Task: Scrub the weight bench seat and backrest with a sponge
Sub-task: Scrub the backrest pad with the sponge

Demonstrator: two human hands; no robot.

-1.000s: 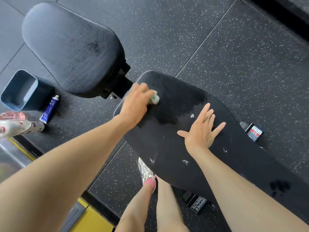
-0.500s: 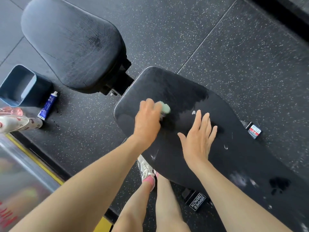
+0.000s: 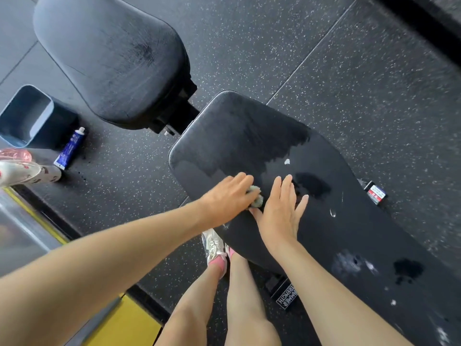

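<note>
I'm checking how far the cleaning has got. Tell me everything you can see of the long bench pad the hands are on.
The long pad is black and smooth, vinyl-like, with rounded corners, and runs from the picture's centre to the lower right. Its far end looks dull and streaked; the rest is glossier, with white smears and darker blotches. The left hand holds a pale green sponge against it by the near edge, and the right hand lies flat on it alongside.

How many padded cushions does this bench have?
2: a shorter pad at upper left, and a longer pad from centre to lower right. It runs out of frame, so more could be hidden.
</note>
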